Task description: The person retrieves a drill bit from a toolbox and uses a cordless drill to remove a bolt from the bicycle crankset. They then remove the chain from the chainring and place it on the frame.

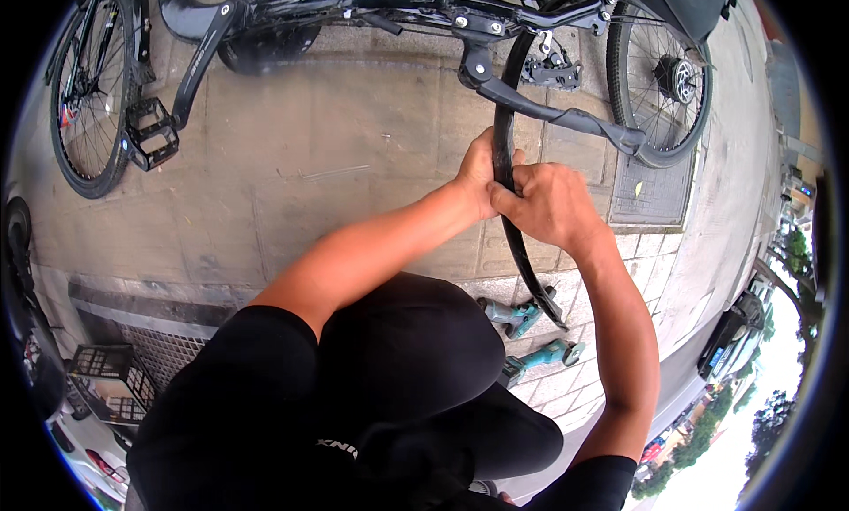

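Observation:
A long, curved black strip, which looks like a bicycle mudguard, runs from beside the bicycle's frame down towards my knees. My left hand is closed around its left side. My right hand grips it from the right, just beside the left, with its thumb pressed on the strip. Some of the fingers are hidden behind it. Above my hands, the black kickstand crosses close to the strip's upper part. The strip's lower end hangs over the teal power tools on the paving.
A teal drill-like power tool and a teal grinder lie by my knees. The bicycle's pedal juts out at the left. Its hub-motor wheel stands at the right. A black crate sits at the lower left.

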A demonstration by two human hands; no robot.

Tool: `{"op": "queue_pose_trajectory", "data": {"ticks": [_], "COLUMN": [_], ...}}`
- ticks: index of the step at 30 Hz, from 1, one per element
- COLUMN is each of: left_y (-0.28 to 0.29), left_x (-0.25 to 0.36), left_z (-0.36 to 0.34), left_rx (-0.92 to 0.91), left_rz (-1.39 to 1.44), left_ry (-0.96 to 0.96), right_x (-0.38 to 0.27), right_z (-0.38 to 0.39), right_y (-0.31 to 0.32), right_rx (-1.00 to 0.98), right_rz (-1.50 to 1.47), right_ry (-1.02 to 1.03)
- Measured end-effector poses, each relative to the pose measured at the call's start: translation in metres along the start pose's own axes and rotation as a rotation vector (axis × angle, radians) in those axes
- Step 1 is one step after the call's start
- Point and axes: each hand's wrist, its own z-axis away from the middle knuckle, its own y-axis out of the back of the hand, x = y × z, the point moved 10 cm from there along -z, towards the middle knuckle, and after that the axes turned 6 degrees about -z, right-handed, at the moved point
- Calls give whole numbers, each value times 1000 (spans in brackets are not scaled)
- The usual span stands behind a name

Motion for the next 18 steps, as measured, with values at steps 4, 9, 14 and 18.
{"op": "queue_pose_trajectory", "data": {"ticks": [4, 9, 14, 18], "left_y": [9, 26, 13, 22], "left_x": [-1, 1, -2, -34], "left_z": [0, 4, 19, 7], "left_rx": [207, 359, 361, 65], "left_rz": [-37, -126, -115, 48], "left_ry": [-77, -64, -26, 1], "right_x": [2, 5, 5, 0], "right_z": [3, 0, 1, 1], "right_y": [-4, -11, -11, -10], "right_rx": [-12, -33, -148, -98], "right_rz": [-2, -14, -119, -175], "right_ry": [-4, 1, -40, 59]}}
